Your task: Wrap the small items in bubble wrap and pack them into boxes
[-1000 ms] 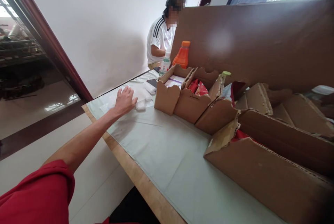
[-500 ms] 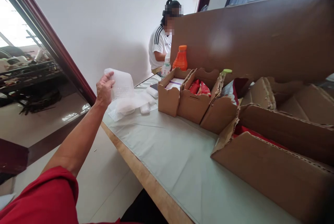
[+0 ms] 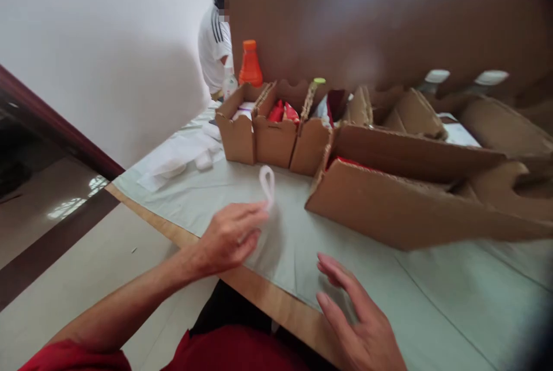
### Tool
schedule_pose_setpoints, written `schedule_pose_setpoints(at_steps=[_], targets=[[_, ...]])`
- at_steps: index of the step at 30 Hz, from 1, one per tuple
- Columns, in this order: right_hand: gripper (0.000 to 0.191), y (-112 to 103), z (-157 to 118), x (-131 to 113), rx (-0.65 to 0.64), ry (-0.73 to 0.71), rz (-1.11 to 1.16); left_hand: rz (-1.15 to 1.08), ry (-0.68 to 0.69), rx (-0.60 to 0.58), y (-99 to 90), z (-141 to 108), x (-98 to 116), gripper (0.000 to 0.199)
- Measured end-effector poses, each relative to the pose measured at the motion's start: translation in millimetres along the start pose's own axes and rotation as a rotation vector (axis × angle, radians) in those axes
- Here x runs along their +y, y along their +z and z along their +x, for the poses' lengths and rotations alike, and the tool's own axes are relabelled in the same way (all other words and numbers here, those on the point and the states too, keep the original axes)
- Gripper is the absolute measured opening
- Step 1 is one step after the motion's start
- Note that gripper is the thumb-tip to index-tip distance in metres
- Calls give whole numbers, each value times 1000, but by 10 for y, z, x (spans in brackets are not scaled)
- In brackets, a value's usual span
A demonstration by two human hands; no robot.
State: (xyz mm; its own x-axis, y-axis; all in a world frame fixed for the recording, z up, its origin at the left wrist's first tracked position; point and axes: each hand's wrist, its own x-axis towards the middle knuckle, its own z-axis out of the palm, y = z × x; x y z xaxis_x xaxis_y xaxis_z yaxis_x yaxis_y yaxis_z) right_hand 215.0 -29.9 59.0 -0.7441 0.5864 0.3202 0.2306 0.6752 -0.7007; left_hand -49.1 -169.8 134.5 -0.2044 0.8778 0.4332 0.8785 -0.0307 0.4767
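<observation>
My left hand [image 3: 235, 234] is closed on a thin white sheet [image 3: 267, 182], which shows as a narrow loop above the fingertips, over the front part of the table. To the right, my right hand [image 3: 356, 316] is raised over the table's near edge with its fingers apart and nothing between them. More translucent white sheets [image 3: 173, 155] lie loosely at the table's far left end. Beside them is a small white packet [image 3: 203, 160].
Cardboard bins [image 3: 274, 143] stand in a row on the green-grey cloth [image 3: 254, 256], some holding red packets. Behind are an orange bottle [image 3: 250, 65], a clear bottle [image 3: 229, 84] and a tall cardboard panel [image 3: 345, 19]. A person in white [image 3: 211, 48] sits beyond.
My left hand has come from the far left end to the front middle with the white sheet. My right hand has come into view. The head view has turned right and down.
</observation>
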Motion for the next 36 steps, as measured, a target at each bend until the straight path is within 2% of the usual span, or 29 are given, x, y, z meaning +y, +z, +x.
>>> schedule_pose_setpoints(at_steps=[3, 5, 7, 9, 12, 15, 19, 24, 26, 28, 30, 32, 34, 36], targets=[[32, -79, 105, -130, 109, 75, 35, 83, 273, -360, 400, -175, 274, 32], [26, -171, 69, -123, 206, 102, 3, 40, 335, -428, 512, -306, 359, 26], [22, -266, -1, -82, 263, 115, -50, -17, 312, -363, 517, -422, 351, 21], [19, -323, -40, -45, 251, 99, -95, -26, 242, -243, 453, -504, 264, 20], [20, -308, 25, -29, 167, -6, -140, 62, 80, -84, 317, -570, 61, 20], [23, -221, 189, -66, 58, -156, -188, 169, -80, -21, 223, -625, -115, 18], [23, -60, 411, -189, -95, -287, -252, 276, -196, -66, 240, -689, -175, 21], [32, 204, 607, -272, -208, -378, -418, 359, -346, -188, 299, -584, -140, 45], [31, 244, 647, -200, -189, -414, -456, 351, -418, -220, 276, -503, -159, 54], [33, 212, 659, -65, -97, -394, -512, 315, -463, -242, 238, -418, -182, 57], [41, 139, 649, 95, -3, -322, -635, 257, -461, -246, 211, -320, -191, 56], [48, 77, 631, 219, 16, -277, -748, 178, -410, -246, 219, -195, -184, 52], [48, 63, 622, 256, 6, -287, -730, 75, -330, -265, 266, -41, -179, 54], [41, 92, 634, 187, 22, -300, -592, -29, -257, -310, 328, 122, -197, 68]])
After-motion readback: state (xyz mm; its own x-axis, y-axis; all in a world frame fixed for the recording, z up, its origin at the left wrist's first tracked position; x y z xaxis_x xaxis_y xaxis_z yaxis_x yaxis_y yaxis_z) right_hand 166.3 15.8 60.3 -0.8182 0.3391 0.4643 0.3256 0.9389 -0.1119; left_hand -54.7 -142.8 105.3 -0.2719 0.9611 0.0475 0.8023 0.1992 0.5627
